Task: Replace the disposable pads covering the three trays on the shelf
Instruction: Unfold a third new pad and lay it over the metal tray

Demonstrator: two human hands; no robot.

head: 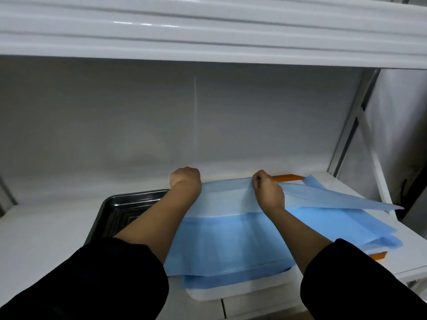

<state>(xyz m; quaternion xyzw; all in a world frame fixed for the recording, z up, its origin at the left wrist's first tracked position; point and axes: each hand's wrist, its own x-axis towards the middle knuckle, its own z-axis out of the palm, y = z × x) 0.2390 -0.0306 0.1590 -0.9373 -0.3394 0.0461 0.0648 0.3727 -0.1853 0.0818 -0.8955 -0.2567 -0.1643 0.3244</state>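
Note:
A blue disposable pad lies spread over the middle of the white shelf, its far edge folded over pale. My left hand grips that far edge at its left corner, fingers curled under. My right hand pinches the same far edge further right. Left of the pad sits a bare steel tray, partly behind my left forearm. Another blue pad lies to the right, over an orange tray whose rim shows at the back and front right. More pad layers poke out under the front edge.
The white upper shelf hangs close overhead. A grey back wall closes the bay behind. A white metal upright and brace stand at the right. The shelf's front edge runs at lower right.

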